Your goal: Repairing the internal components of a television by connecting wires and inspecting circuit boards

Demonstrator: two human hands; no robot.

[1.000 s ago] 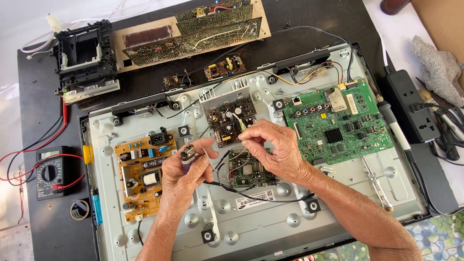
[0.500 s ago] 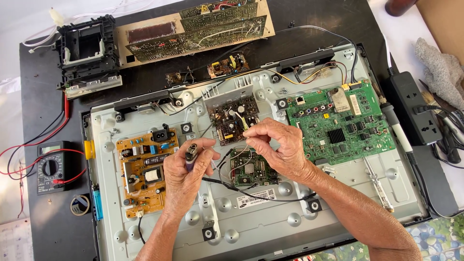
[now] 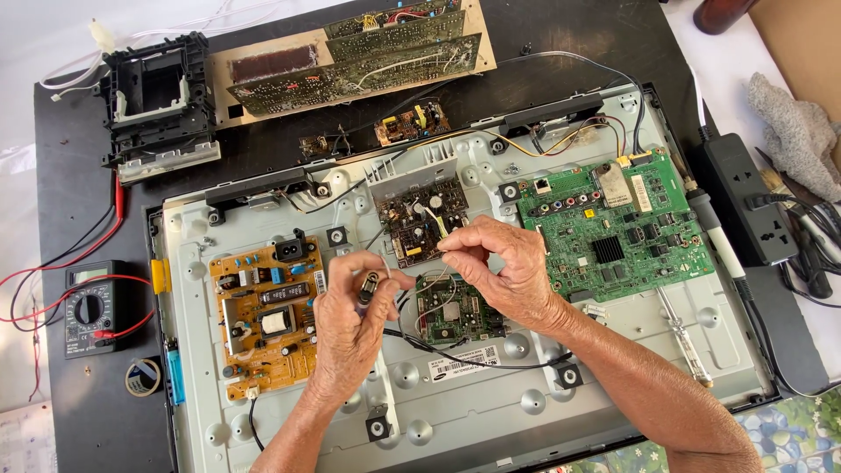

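Pinching a small dark cylindrical component (image 3: 369,287) above the grey metal TV back panel (image 3: 613,368), the left hand (image 3: 350,337) grips it; the right hand (image 3: 508,271) nips a thin pale lead (image 3: 435,224). Light, rigid, probably fragile; hold its body.

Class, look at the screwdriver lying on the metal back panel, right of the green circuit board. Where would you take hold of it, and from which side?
Probably by the clear handle, the thicker end nearer the person, coming from above. The screwdriver lies flat on the metal panel with its thin shaft pointing toward the green circuit board. The handle has bare panel on both sides, so fingers could close across it.
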